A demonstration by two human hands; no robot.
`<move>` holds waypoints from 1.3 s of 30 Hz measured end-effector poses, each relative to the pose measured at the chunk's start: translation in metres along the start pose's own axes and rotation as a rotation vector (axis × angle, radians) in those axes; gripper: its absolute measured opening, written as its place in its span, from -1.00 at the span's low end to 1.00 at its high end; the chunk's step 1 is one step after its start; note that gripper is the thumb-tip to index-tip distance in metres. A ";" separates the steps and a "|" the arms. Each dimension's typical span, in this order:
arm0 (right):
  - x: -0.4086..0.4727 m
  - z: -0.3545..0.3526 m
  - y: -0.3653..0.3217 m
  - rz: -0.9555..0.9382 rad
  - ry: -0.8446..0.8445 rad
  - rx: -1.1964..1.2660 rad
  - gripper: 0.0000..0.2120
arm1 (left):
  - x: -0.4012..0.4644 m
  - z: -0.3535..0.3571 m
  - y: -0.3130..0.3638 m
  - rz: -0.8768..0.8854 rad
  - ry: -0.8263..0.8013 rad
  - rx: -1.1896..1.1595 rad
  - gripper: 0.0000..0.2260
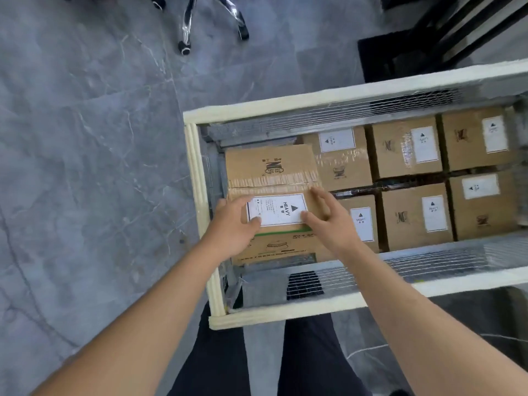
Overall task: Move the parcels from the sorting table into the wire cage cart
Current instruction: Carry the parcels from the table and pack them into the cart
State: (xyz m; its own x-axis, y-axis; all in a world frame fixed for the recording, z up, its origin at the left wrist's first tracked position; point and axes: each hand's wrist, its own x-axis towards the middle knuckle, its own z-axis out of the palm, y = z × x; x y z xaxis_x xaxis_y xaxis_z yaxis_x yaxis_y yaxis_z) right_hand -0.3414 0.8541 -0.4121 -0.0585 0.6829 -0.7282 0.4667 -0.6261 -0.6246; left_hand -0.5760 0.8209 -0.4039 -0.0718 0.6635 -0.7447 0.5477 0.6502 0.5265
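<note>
The parcel (273, 195), a brown cardboard box sealed with tape, sat in the middle of the frame, at the left end of the wire cage cart (285, 308). It was higher than the other parcels (408, 150), which filled the cart floor toward the right of the frame. Both hands lay on its top face. The left hand (233, 225) rested flat at the left edge of the white label (277, 210), and the right hand (328, 217) touched its right edge with relaxed, spread fingers. Neither hand was clamped around anything.

The label read "HEAVY", so the box probably had real weight. The cardboard looked stiff, but its taped seam was wrinkled. I judged that a hold under the two side edges, low down, would be safer than pressing on the lid.
</note>
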 end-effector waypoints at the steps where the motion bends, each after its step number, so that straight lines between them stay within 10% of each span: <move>1: 0.018 0.001 0.008 0.017 -0.008 0.028 -0.39 | 0.013 0.010 -0.004 -0.017 -0.009 0.010 -0.44; 14: 0.191 0.022 0.086 0.067 -0.231 -0.097 -0.26 | 0.174 0.075 -0.058 -0.198 0.113 0.035 -0.34; 31: 0.288 0.078 0.136 -0.153 -0.133 -0.524 -0.11 | 0.273 0.123 -0.124 -0.115 0.306 -0.048 -0.21; 39: 0.285 0.099 0.132 -0.399 -0.030 -1.083 -0.21 | 0.274 0.142 -0.129 0.027 0.324 0.447 -0.26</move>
State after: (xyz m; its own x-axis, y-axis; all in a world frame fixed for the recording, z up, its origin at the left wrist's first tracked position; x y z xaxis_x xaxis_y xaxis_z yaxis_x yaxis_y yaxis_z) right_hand -0.3840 0.9287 -0.7300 -0.3864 0.7410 -0.5492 0.9219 0.2930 -0.2534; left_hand -0.5483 0.8663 -0.7344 -0.2671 0.8036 -0.5319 0.8486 0.4577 0.2653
